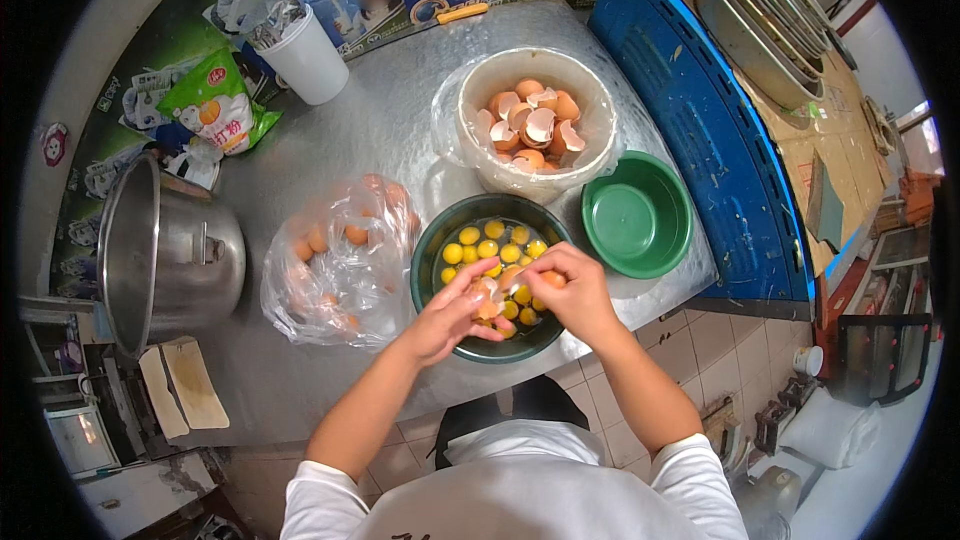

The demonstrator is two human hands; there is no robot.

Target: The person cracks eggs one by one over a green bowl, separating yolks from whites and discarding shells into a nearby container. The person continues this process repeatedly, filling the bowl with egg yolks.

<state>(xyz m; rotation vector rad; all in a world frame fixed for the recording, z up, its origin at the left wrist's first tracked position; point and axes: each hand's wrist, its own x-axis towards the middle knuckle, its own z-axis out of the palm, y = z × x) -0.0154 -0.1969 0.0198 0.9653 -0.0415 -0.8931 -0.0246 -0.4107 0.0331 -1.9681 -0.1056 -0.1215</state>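
Both hands are over a dark green bowl that holds many egg yolks in clear egg white. My left hand holds a piece of cracked brown eggshell in its fingers. Close beside it, my right hand grips another brown shell piece, and a brown egg or shell shows at its fingers. Behind the bowl stands a white bucket lined with clear plastic, filled with broken brown eggshells. To the left lies a clear plastic bag with several brown eggs.
An empty green bowl sits at the right, near a blue metal cabinet. At the left are a large steel pot, a green packet and a white container of utensils. A yellow-handled tool lies at the metal table's back edge.
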